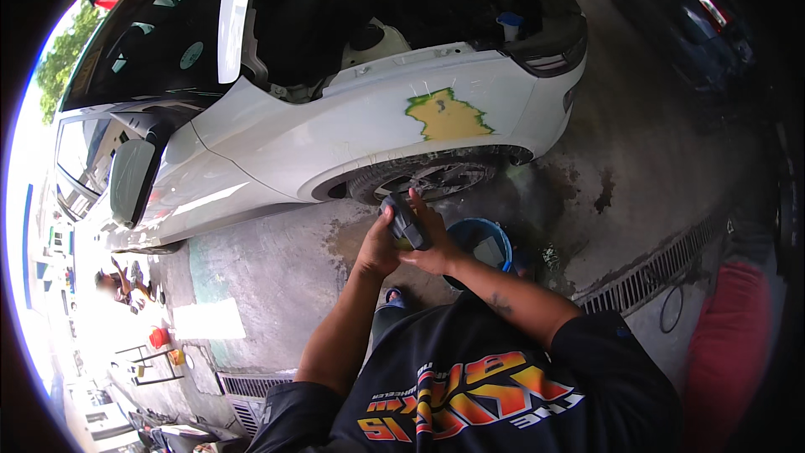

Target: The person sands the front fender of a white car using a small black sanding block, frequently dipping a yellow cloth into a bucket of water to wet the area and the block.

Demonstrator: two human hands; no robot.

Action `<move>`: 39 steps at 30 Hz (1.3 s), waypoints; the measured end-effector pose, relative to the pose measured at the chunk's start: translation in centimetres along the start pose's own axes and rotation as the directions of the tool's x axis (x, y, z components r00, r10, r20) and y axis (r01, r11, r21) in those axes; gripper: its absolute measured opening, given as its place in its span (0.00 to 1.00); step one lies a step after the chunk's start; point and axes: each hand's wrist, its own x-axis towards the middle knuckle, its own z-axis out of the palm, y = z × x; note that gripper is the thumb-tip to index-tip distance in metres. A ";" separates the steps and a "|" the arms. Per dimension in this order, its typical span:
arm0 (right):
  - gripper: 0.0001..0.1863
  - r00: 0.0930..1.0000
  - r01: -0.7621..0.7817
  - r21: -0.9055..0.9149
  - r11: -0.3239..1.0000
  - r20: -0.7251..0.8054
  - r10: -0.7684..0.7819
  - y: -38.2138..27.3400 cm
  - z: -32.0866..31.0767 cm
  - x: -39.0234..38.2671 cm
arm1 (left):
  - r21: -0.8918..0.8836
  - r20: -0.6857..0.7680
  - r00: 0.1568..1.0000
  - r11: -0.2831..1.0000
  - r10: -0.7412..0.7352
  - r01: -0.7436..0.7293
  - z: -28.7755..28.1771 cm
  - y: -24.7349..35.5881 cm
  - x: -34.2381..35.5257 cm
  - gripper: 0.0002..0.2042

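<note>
Nearest me is the black shirt. At mid-frame, left hand and right hand together hold a dark block; I judge a slack grip could drop it. Just right, a blue bucket contains something pale, unclear to me; a kick could tip it. Above stands the white car.

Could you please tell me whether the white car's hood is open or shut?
Open: the hood stands raised, exposing the engine bay.
</note>
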 end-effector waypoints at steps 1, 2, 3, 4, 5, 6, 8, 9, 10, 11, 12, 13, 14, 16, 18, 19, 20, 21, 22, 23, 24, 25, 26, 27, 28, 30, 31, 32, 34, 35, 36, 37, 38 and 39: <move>0.79 0.999 -0.024 -0.046 0.999 0.038 0.026 -0.1 1.5 -0.5 | -0.017 -0.022 0.998 0.998 -0.057 0.057 -0.5 0.8 -0.8 0.34; 0.77 0.998 -0.052 -0.133 0.990 -0.053 0.045 -0.6 2.6 -1.8 | -0.035 -0.044 0.993 0.993 -0.114 0.113 -0.9 1.5 -1.5 0.33; 0.75 0.988 -0.088 -0.217 0.972 -0.143 0.058 -3.0 3.4 -2.8 | -0.073 -0.061 0.984 0.984 -0.169 0.164 -0.4 2.3 -2.6 0.32; 0.73 0.974 -0.115 -0.285 0.952 -0.223 0.051 -5.0 4.2 -3.1 | -0.044 -0.074 0.981 0.983 -0.182 0.179 -1.0 3.1 -3.5 0.30; 0.67 0.967 -0.110 -0.233 0.966 -0.250 0.050 -6.6 4.5 -3.3 | -0.016 -0.087 0.977 0.981 -0.194 0.194 -1.7 3.7 -4.2 0.29; 0.61 0.958 -0.100 -0.192 0.976 -0.284 0.042 -7.8 4.2 -3.3 | 0.014 -0.086 0.974 0.978 -0.207 0.209 -2.3 4.2 -4.4 0.27; 0.49 0.952 -0.079 -0.146 0.986 -0.305 0.031 -8.9 4.1 -3.2 | 0.174 -0.051 0.974 0.959 -0.219 0.224 -3.7 4.1 -3.3 0.26; 0.42 0.955 -0.080 -0.147 0.986 -0.293 0.033 -8.8 3.7 -2.9 | 0.247 -0.033 0.973 0.941 -0.230 0.231 -4.1 3.6 -2.6 0.26; 0.36 0.959 -0.082 -0.148 0.986 -0.280 0.038 -8.7 3.2 -2.8 | 0.213 -0.027 0.962 0.939 -0.271 0.271 -3.0 3.4 -2.5 0.25; 0.25 0.942 -0.140 -0.086 0.986 -0.317 0.106 -8.8 2.7 -2.9 | 0.177 -0.022 0.951 0.935 -0.309 0.308 -1.9 3.1 -2.6 0.24; 0.24 0.939 -0.163 -0.044 0.986 -0.315 0.141 -9.0 2.6 -3.0 | 0.148 -0.019 0.942 0.931 -0.335 0.334 -1.0 3.4 -2.7 0.23; 0.23 0.935 -0.184 -0.001 0.983 -0.309 0.175 -9.2 2.4 -3.1 | 0.258 -0.053 0.958 0.922 -0.283 0.287 -1.5 3.3 -2.4 0.25; 0.22 0.932 -0.204 0.043 0.978 -0.298 0.207 -9.4 2.3 -3.2 | 0.294 -0.044 0.958 0.913 -0.282 0.283 -1.6 3.7 -2.8 0.25; 0.18 0.872 -0.276 0.380 0.883 -0.289 0.396 -9.6 1.7 -3.6 | 0.370 -0.021 0.957 0.886 -0.291 0.278 -0.7 5.2 -3.5 0.25; 0.16 0.821 -0.221 0.717 0.661 -0.230 0.523 -7.9 1.1 -3.8 | 0.370 0.009 0.926 0.862 -0.377 0.347 -1.3 7.3 -2.9 0.25; 0.15 0.839 -0.200 0.802 0.563 -0.157 0.521 -7.3 0.5 -4.3 | 0.401 0.035 0.923 0.852 -0.383 0.338 -0.3 8.1 -3.1 0.25; 0.15 0.849 -0.211 0.819 0.533 -0.116 0.515 -6.7 0.2 -4.7 | 0.431 0.061 0.919 0.840 -0.390 0.328 0.7 9.0 -3.3 0.25; 0.15 0.857 -0.232 0.835 0.498 -0.067 0.510 -7.0 0.3 -4.8 | 0.558 0.033 0.915 0.766 -0.403 0.318 2.1 10.2 -4.5 0.23; 0.16 0.864 -0.251 0.850 0.464 -0.020 0.503 -7.1 0.4 -4.9 | 0.640 0.065 0.883 0.698 -0.466 0.321 1.2 11.0 -4.1 0.23; 0.16 0.864 -0.294 0.866 0.405 0.060 0.499 -7.3 0.3 -5.0 | 0.716 0.092 0.843 0.624 -0.530 0.314 0.1 11.7 -3.3 0.23; 0.16 0.865 -0.318 0.846 0.427 0.074 0.497 -7.1 0.2 -5.0 | 0.783 0.122 0.801 0.553 -0.586 0.286 0.1 12.4 -2.7 0.23; 0.17 0.864 -0.340 0.825 0.451 0.084 0.497 -6.6 0.2 -5.3 | 0.837 0.081 0.778 0.467 -0.623 0.286 0.0 12.8 -2.2 0.25; 0.17 0.862 -0.361 0.803 0.474 0.093 0.498 -6.3 0.1 -5.5 | 0.896 0.116 0.788 0.406 -0.604 0.180 -0.1 12.8 -1.7 0.25; 0.19 0.858 -0.383 0.751 0.538 0.074 0.508 -6.3 0.2 -5.4 | 0.942 0.148 0.796 0.329 -0.587 0.067 0.4 13.1 -1.6 0.25; 0.20 0.853 -0.404 0.694 0.596 0.050 0.520 -6.3 0.3 -5.3 | 0.968 0.186 0.796 0.246 -0.576 -0.049 0.7 13.1 -1.2 0.25; 0.25 0.861 -0.414 0.525 0.744 -0.039 0.507 -6.9 1.0 -4.7 | 0.983 0.148 0.831 0.173 -0.536 -0.064 0.9 13.5 0.3 0.24; 0.29 0.869 -0.418 0.409 0.811 -0.079 0.488 -7.6 1.8 -4.1 | 0.986 0.056 0.854 0.163 -0.517 0.034 0.1 14.0 0.7 0.24; 0.33 0.876 -0.421 0.285 0.861 -0.117 0.468 -8.3 2.7 -3.5 | 0.979 -0.038 0.868 0.154 -0.494 0.130 -0.6 14.5 1.1 0.24; 0.43 0.898 -0.372 -0.085 0.924 -0.283 0.336 -10.6 4.6 -3.0 | 0.980 -0.063 0.839 0.125 -0.541 0.155 -1.0 15.4 2.1 0.24; 0.48 0.905 -0.353 -0.276 0.894 -0.342 0.251 -11.2 5.9 -2.9 | 0.990 -0.067 0.822 0.062 -0.565 0.123 -1.3 15.6 2.7 0.24; 0.48 0.899 -0.339 -0.330 0.881 -0.389 0.200 -10.9 7.3 -2.7 | 0.996 -0.073 0.808 -0.003 -0.585 0.088 -1.3 15.7 3.1 0.24; 0.48 0.888 -0.339 -0.386 0.858 -0.432 0.157 -9.7 8.7 -3.1 | 0.996 -0.085 0.778 -0.086 -0.623 0.040 -0.8 15.2 3.4 0.24; 0.48 0.876 -0.342 -0.441 0.830 -0.470 0.111 -8.5 9.9 -3.7 | 0.986 -0.099 0.747 -0.165 -0.657 -0.015 -0.1 14.6 3.6 0.24; 0.43 0.846 -0.422 -0.414 0.807 -0.500 0.186 -7.6 11.1 -4.6 | 0.967 -0.120 0.721 -0.245 -0.682 -0.071 0.5 14.2 3.9 0.24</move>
